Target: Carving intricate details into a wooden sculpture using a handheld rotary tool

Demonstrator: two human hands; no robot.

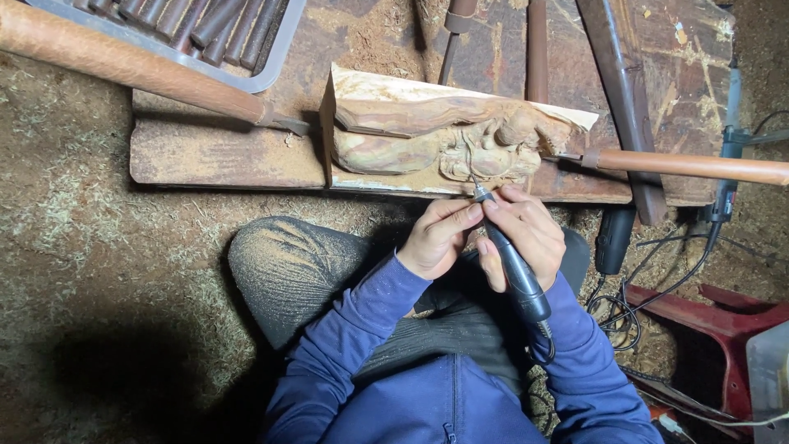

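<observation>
A pale wooden carving block [411, 131] with a relief figure lies on a dusty wooden board [222, 152] in front of me. My right hand [530, 230] grips a slim black rotary carving tool [514, 271] like a pen, its thin bit touching the lower edge of the carved figure. My left hand [436, 234] presses its fingertips against the tool's tip, steadying it. A cable runs from the tool's rear end toward my right sleeve.
Two long wooden-handled chisels [131, 66] [690, 166] rest on either side of the block. A grey tray of brown tool handles [205, 33] sits at top left. Black cables [633, 304] and a red stool [707, 329] lie at right. Sawdust covers the floor.
</observation>
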